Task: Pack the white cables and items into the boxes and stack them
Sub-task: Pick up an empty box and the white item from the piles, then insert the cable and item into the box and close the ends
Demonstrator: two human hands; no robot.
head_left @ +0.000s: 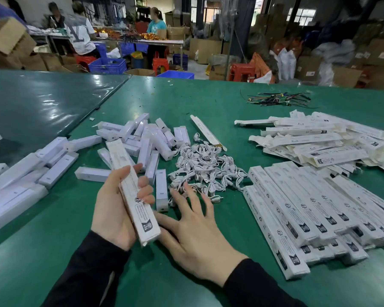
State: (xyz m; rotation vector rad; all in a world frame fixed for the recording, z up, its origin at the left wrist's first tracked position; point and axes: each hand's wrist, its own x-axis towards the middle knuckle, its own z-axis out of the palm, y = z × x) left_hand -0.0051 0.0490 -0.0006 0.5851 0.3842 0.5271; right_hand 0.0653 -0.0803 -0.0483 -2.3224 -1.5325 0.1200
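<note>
Looking down at a green table (208,103), we see our left hand (114,207) gripping a long white box (132,191), fingers curled over its upper face and thumb behind; the box tilts from eleven o'clock down to five o'clock, printed end nearest us. Our right hand (195,227) lies flat with fingers spread and straight, holding nothing, its fingertips touching the near edge of a tangled heap of white cables (204,167) at the table's centre. At ten to eleven o'clock from the hands sits a loose pile of small white items (146,138), more of them trailing toward nine o'clock. At three o'clock, filled boxes (308,209) lie side by side in overlapping rows, and behind them, at one to two o'clock, is a heap of flat unfilled boxes (319,138). A bundle of dark wires (279,99) lies farther off at one o'clock. Both our sleeves are black.
</note>
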